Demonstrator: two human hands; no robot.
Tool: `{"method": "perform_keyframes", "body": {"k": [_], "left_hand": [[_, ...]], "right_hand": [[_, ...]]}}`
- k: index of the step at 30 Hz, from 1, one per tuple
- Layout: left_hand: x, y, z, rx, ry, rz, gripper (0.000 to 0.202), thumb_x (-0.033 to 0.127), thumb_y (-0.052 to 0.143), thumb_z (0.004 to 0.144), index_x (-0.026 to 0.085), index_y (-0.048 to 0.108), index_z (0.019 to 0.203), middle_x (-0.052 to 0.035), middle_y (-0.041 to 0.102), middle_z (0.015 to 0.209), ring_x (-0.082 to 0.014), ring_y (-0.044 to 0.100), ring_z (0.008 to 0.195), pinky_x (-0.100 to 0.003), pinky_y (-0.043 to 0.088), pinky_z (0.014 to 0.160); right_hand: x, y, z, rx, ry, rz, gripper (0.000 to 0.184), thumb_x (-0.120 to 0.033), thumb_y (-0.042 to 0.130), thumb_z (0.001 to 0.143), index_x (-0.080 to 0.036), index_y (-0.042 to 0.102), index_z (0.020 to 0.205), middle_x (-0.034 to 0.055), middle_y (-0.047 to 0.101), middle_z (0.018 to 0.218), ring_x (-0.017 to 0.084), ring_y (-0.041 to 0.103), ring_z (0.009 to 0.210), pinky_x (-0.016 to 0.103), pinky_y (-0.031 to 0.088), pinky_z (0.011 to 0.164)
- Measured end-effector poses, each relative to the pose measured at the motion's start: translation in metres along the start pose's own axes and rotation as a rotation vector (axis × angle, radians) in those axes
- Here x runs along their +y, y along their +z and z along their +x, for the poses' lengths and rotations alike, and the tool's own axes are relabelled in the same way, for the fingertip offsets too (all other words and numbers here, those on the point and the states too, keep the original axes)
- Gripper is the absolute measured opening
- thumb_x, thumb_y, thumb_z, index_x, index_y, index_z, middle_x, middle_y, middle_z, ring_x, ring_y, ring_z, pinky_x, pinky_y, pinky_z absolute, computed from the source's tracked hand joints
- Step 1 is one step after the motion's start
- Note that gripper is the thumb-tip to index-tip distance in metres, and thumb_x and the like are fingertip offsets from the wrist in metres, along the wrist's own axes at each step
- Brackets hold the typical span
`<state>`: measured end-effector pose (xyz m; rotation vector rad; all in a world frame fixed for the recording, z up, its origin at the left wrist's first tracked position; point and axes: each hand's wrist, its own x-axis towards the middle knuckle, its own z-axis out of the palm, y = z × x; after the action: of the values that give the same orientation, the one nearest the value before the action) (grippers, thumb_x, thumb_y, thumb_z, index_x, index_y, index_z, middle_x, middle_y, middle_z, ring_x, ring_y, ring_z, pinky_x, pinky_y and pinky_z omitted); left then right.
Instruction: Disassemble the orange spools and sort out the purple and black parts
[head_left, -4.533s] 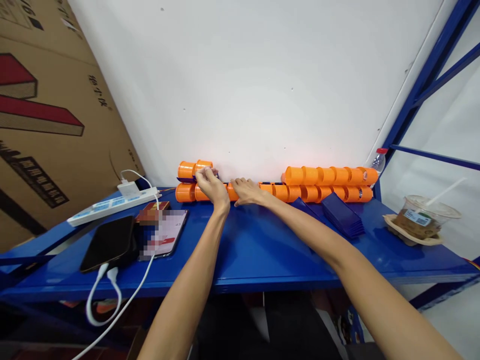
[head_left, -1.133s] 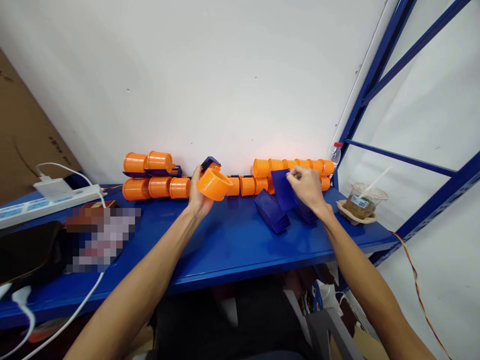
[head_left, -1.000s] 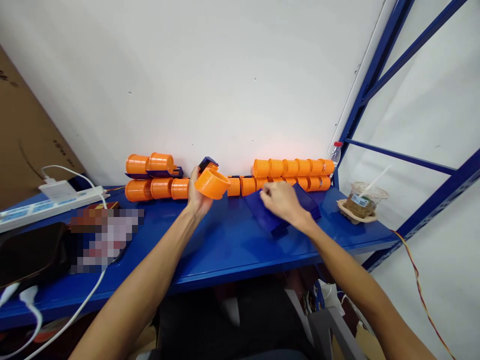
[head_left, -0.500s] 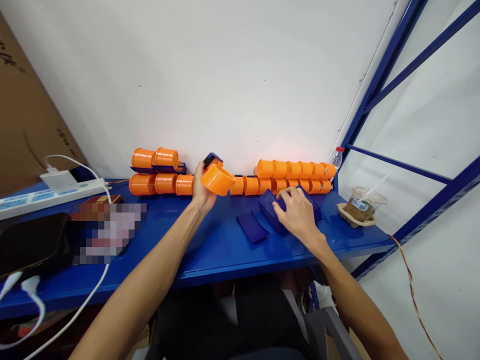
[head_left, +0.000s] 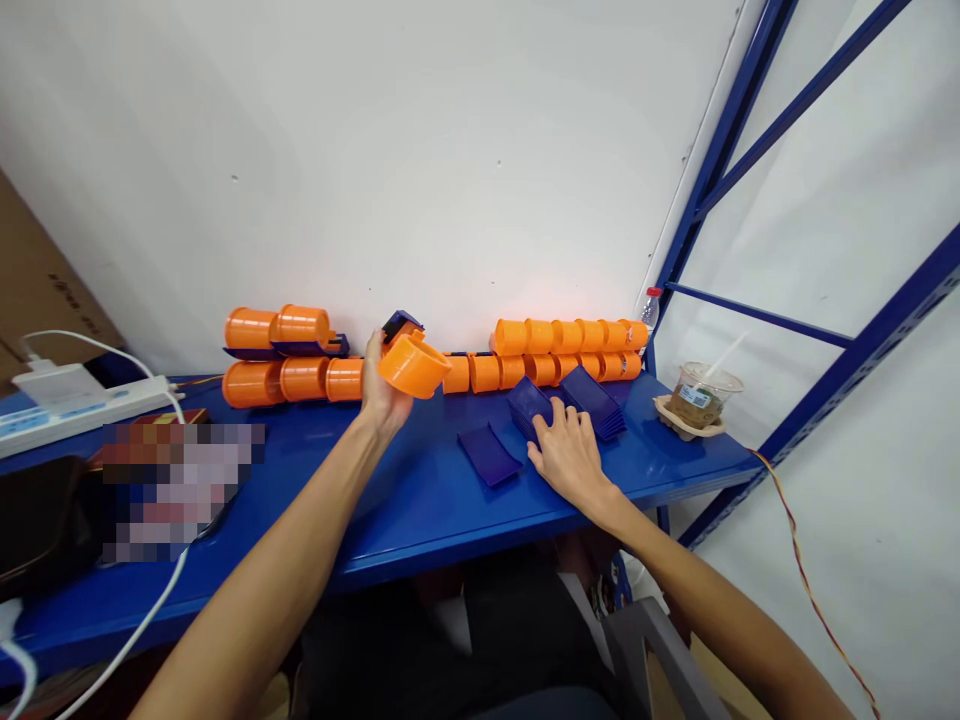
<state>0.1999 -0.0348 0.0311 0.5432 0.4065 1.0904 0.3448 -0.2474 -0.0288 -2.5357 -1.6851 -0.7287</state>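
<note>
My left hand [head_left: 382,400] is closed around an orange plastic cylinder [head_left: 414,368], held above the table with its open end tilted toward me. A dark blue part [head_left: 401,322] sticks up behind it, partly hidden by my fingers. My right hand [head_left: 571,458] rests with fingers apart at the near edge of two stacks of dark blue curved plastic plates, the left stack [head_left: 526,398] and the right stack [head_left: 592,398]. Its fingers cover part of them. One single blue plate [head_left: 489,457] lies left of that hand.
Orange cylinders [head_left: 251,383] stand in rows along the wall, some stacked two high [head_left: 592,335]. A lidded drink cup [head_left: 697,398] sits at the table's right end, near a bottle [head_left: 650,310]. At left lie a power strip [head_left: 124,402] and white cables on the blue table [head_left: 420,500].
The camera view has turned, so the scene sits further left. My right hand has drawn back toward me from the stacks, uncovering more of the right one. My left hand still holds the orange cylinder.
</note>
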Motion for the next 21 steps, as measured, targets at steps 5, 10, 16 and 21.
{"method": "perform_keyframes", "body": {"k": [5,10,16,21], "left_hand": [[0.001,0.003,-0.003,0.019,0.015,-0.032,0.042,0.045,0.043,0.108,0.018,0.061,0.081,0.0013,0.063,0.059,-0.0125,0.057,0.042,-0.022,0.046,0.046],[0.002,0.006,-0.006,0.010,0.009,-0.011,0.045,0.044,0.039,0.109,0.018,0.061,0.080,0.0013,0.062,0.058,-0.0133,0.058,0.044,-0.023,0.047,0.047],[0.002,0.007,-0.009,0.030,0.027,-0.023,0.045,0.040,0.038,0.110,0.018,0.061,0.079,0.0021,0.061,0.057,-0.0118,0.056,0.042,-0.023,0.045,0.045],[-0.002,-0.008,0.008,-0.056,0.034,0.024,0.043,0.044,0.037,0.110,0.019,0.058,0.081,0.0031,0.063,0.057,-0.0126,0.060,0.045,-0.023,0.046,0.047]], "right_hand": [[0.019,0.001,0.000,0.003,0.038,-0.066,0.032,-0.030,0.055,0.099,-0.013,0.073,0.119,0.0260,0.063,0.133,0.037,0.057,0.116,0.050,0.041,0.099],[0.035,0.014,0.003,0.030,0.048,-0.084,0.034,-0.033,0.058,0.098,-0.012,0.073,0.119,0.0291,0.060,0.139,0.039,0.055,0.120,0.052,0.040,0.100],[0.025,0.013,-0.008,0.205,0.052,0.078,0.034,-0.031,0.057,0.098,-0.016,0.072,0.125,0.0247,0.048,0.158,0.041,0.039,0.148,0.058,0.034,0.115],[-0.035,0.003,-0.026,0.256,-0.162,0.274,0.039,-0.037,0.052,0.104,-0.022,0.064,0.137,0.0166,0.052,0.157,0.034,0.040,0.149,0.052,0.038,0.117]]}}
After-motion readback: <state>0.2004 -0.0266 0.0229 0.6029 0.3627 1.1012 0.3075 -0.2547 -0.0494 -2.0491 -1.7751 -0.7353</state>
